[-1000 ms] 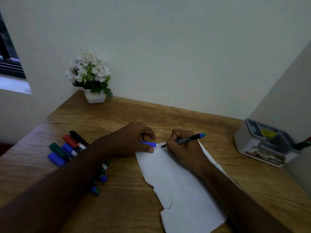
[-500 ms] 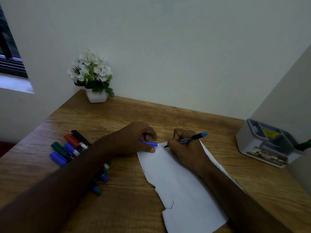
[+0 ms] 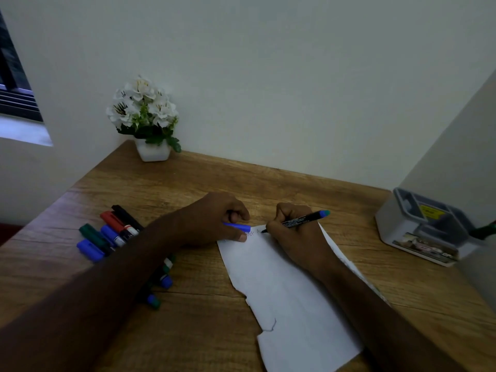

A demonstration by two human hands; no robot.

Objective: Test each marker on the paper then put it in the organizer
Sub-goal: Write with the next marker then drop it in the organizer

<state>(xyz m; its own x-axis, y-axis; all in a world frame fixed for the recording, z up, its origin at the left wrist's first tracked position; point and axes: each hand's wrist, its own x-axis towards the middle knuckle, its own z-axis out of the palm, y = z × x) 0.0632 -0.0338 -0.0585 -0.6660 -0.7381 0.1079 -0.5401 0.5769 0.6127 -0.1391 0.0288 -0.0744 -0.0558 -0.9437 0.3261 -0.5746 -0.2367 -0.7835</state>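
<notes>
A torn white paper (image 3: 290,285) lies on the wooden desk (image 3: 204,183). My right hand (image 3: 298,237) grips a thin black marker (image 3: 303,219) with a blue end, its tip touching the paper's top edge beside small scribbles. My left hand (image 3: 214,221) holds a blue cap (image 3: 237,226) and rests on the paper's top left corner. Several markers (image 3: 107,234) in blue, green, red and black lie at the left, partly under my left forearm. The grey organizer (image 3: 421,226) stands at the far right, with a green marker (image 3: 483,230) sticking out of it.
A white pot of white flowers (image 3: 146,122) stands at the desk's back left corner against the wall. A second wall rises right behind the organizer. The desk's left edge drops off near a window.
The marker tip has shifted slightly on the paper's top edge. My left hand stays put with the cap. The camera view has drifted a little.
</notes>
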